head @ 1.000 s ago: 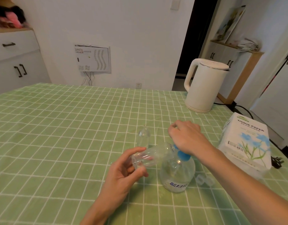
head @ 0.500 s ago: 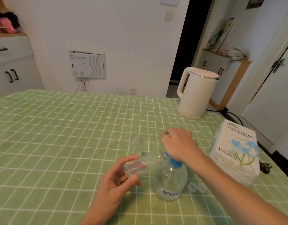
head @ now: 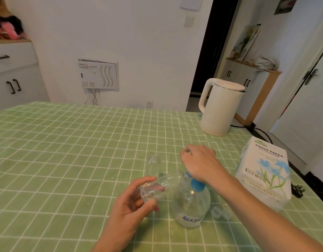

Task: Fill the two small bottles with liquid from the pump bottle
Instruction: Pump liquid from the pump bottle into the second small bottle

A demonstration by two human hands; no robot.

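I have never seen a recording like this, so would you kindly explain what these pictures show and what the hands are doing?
There is no machine: a person wears a camera on the head, looking down at their hands. The left hand holds a small clear bottle on its side, mouth at the spout of the pump bottle. The right hand lies over the blue pump head. On the green checked tablecloth also stand a second small bottle, a white kettle and a tissue pack.
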